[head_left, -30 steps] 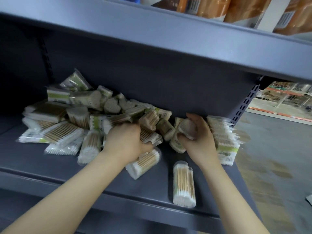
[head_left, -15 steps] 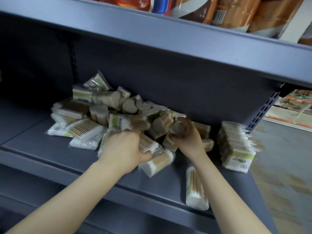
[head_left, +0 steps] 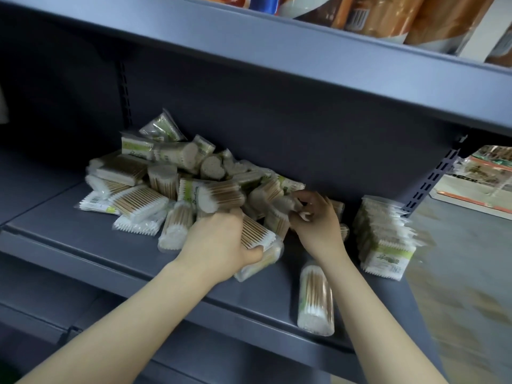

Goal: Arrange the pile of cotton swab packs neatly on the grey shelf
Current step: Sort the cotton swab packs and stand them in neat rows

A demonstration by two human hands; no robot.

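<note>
A loose pile of cotton swab packs (head_left: pixel 166 187) lies on the grey shelf (head_left: pixel 69 225), heaped against the back panel. My left hand (head_left: pixel 219 245) grips a flat pack of wooden swabs (head_left: pixel 257 234) at the pile's front edge. My right hand (head_left: pixel 315 220) has its fingers curled into the pile's right side, pinching a pack (head_left: pixel 282 203) there. A neat row of flat packs (head_left: pixel 382 239) stands at the shelf's right end. One cylindrical pack (head_left: pixel 315 297) lies alone near the front lip.
The upper shelf (head_left: pixel 277 48) overhangs closely and carries orange-brown packages (head_left: pixel 388 15). A slotted upright (head_left: pixel 432 181) marks the shelf's right end, with the store floor (head_left: pixel 465 273) beyond. Bare shelf surface lies left of the pile.
The view has shifted, so the pile sits further right in the frame. My right hand has reached deeper into the pile. My left hand keeps its hold on the flat pack.
</note>
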